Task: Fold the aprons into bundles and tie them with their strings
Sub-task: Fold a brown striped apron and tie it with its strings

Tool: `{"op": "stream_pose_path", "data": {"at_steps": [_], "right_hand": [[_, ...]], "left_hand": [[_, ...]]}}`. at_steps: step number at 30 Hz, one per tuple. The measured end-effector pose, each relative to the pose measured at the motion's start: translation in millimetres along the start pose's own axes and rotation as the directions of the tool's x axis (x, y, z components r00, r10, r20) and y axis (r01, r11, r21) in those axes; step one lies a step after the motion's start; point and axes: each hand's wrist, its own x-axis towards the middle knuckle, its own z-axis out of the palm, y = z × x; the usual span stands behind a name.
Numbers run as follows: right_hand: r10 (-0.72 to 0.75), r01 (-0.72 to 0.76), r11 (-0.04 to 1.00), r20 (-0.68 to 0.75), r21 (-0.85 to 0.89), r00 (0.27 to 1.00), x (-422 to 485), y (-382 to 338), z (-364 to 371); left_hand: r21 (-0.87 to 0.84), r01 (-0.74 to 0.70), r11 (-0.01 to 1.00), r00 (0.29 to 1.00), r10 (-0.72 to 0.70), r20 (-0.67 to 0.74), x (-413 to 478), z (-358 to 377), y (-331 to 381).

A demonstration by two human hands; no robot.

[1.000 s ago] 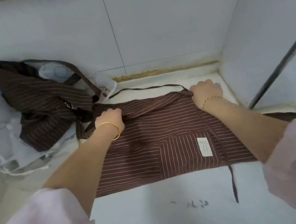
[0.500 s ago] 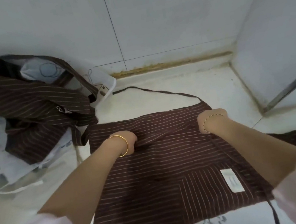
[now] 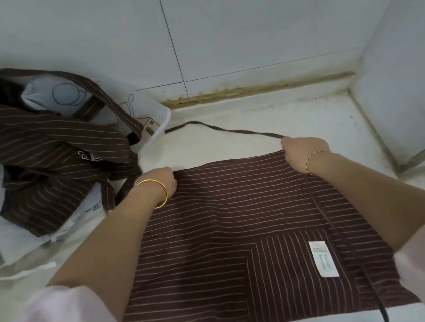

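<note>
My left hand (image 3: 163, 180) and right hand (image 3: 300, 154) clamped on far corners — brown striped cloth apron (image 3: 243, 225) flat on white tabletop (image 3: 269, 124).

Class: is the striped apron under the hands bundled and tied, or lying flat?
Flat, untied: apron spread on the counter, left hand and right hand gripping far corners, string trailing loose.
</note>
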Motion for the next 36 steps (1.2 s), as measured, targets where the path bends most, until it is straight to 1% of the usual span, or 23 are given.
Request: {"op": "stream_pose_path", "data": {"at_steps": [5,8,9,11,12,13,14,15,16,17,18,19,20,21,22,24,26,28,30,32,34,35,36], "right_hand": [[0.007,-0.007,1.000,-0.041,0.017,0.999,5,2,6],[0.012,-0.010,0.999,-0.051,0.036,0.999,6,4,5],[0.016,-0.014,0.999,-0.041,0.039,0.999,6,3,4],[0.038,-0.037,0.998,-0.019,0.052,0.999,6,3,4],[0.060,-0.059,0.996,-0.016,0.066,0.998,6,1,3],[0.094,-0.093,0.994,-0.018,0.063,0.995,3,-2,1],[0.123,-0.120,0.992,-0.065,0.040,0.990,-3,-8,-1],[0.130,-0.132,0.991,-0.167,0.001,0.977,-10,-16,-3],[0.105,-0.121,0.992,-0.292,-0.037,0.951,-19,-26,-5],[0.052,-0.076,0.996,-0.405,-0.041,0.913,-28,-38,-5],[-0.009,0.004,1.000,-0.470,-0.012,0.883,-37,-53,-3],[-0.064,0.088,0.996,-0.469,0.029,0.881,-48,-70,5],[-0.109,0.155,0.985,-0.433,0.071,0.895,-57,-86,16],[-0.135,0.189,0.977,-0.395,0.102,0.909,-66,-100,31],[-0.135,0.192,0.974,-0.374,0.117,0.917,-72,-110,45],[-0.105,0.168,0.976,-0.378,0.136,0.920,-78,-115,68],[-0.095,0.154,0.981,-0.392,0.121,0.915,-79,-110,79],[-0.105,0.156,0.982,-0.375,0.109,0.921,-80,-103,82],[-0.096,0.145,0.981,-0.329,0.129,0.939,-80,-102,81],[-0.101,0.148,0.981,-0.315,0.129,0.944,-80,-102,80],[-0.112,0.164,0.978,-0.333,0.132,0.936,-81,-99,79],[-0.106,0.165,0.976,-0.358,0.140,0.928,-83,-97,78],[-0.088,0.157,0.977,-0.392,0.147,0.916,-87,-95,79]], "left_hand": [[0.131,0.004,0.991,0.999,0.003,-0.054,7,1,-2],[0.164,0.059,0.985,0.997,-0.050,-0.060,8,1,-7],[0.207,0.066,0.976,0.996,-0.053,-0.072,6,0,-10],[0.354,0.074,0.932,0.985,-0.012,-0.174,0,-1,-14],[0.413,0.090,0.906,0.963,0.027,-0.269,-4,0,-16],[0.433,0.097,0.896,0.920,0.086,-0.383,-8,4,-14],[0.428,0.077,0.901,0.868,0.151,-0.473,-13,9,-8],[0.386,0.029,0.922,0.813,0.203,-0.545,-17,19,0],[0.290,-0.054,0.956,0.767,0.225,-0.601,-20,30,11],[0.156,-0.143,0.977,0.758,0.210,-0.618,-25,41,23],[0.019,-0.195,0.981,0.778,0.166,-0.606,-32,51,36],[-0.074,-0.227,0.971,0.801,0.143,-0.582,-39,61,48],[-0.106,-0.257,0.961,0.808,0.153,-0.569,-45,71,57],[-0.112,-0.284,0.952,0.810,0.176,-0.559,-49,78,61],[-0.112,-0.308,0.945,0.815,0.201,-0.543,-54,83,63],[-0.091,-0.326,0.941,0.852,0.251,-0.459,-59,89,59],[-0.039,-0.293,0.955,0.882,0.254,-0.396,-60,95,44],[0.005,-0.214,0.977,0.898,0.199,-0.392,-60,100,30],[-0.009,-0.137,0.990,0.920,0.124,-0.371,-59,102,16],[-0.029,-0.087,0.996,0.939,0.072,-0.336,-59,100,4],[-0.057,-0.040,0.998,0.947,0.020,-0.320,-59,97,-1],[-0.058,-0.030,0.998,0.942,0.008,-0.336,-60,94,0],[-0.047,-0.050,0.998,0.926,0.029,-0.375,-62,91,7]]}}
